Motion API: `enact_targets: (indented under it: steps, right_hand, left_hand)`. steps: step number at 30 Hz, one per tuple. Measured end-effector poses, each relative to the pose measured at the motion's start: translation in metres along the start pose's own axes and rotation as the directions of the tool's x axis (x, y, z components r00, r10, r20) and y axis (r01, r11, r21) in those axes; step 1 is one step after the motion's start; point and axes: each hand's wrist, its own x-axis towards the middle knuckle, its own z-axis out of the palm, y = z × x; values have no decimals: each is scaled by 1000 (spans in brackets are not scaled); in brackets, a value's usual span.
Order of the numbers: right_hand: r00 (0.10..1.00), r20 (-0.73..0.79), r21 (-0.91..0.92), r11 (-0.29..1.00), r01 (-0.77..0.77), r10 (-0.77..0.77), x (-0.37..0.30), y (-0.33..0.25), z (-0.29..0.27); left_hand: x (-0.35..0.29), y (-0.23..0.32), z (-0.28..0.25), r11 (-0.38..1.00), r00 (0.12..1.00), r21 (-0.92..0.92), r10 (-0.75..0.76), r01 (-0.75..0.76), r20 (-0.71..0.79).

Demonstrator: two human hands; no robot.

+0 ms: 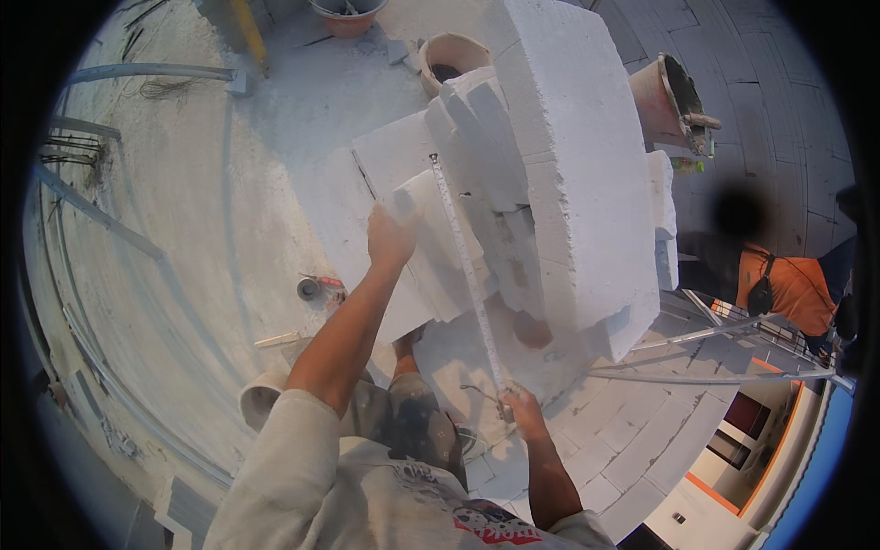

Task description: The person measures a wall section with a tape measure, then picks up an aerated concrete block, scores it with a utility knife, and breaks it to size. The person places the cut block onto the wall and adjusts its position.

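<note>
In my right hand [522,411] is a tape measure [504,410], closed in the fingers. Its long pale blade [470,275] stretches away from me, the hooked end lying near the far part of the white blocks. My left hand [392,236] is over a cut white block [431,215]; its fingers are blurred, and whether they hold anything is unclear. Beneath that block is a wider white slab [368,151] with a thin dark strip on it. Uneven white block pieces [490,133] lean along a tall white block wall [587,174] at my right.
Buckets stand at the far side [456,57] and beyond the wall [655,105]. A tape roll [309,290] lies on the dusty floor [192,238] beside a red-handled tool. Metal bars [151,71] stick in from the left. At right, a person in orange [796,291] is near metal scaffolding [715,377].
</note>
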Motion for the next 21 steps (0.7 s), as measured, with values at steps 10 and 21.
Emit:
enact_targets:
  steps: [10, 21]
  right_hand:
    - [989, -119, -39, 995, -95, 90, 30, 34, -60]
    - [979, 203, -110, 993, 39, -16, 90, 20, -45]
  left_hand:
    - [28, 18, 141, 939, 970, 285, -141, 194, -196]
    - [6, -133, 54, 794, 943, -593, -286, 135, -168]
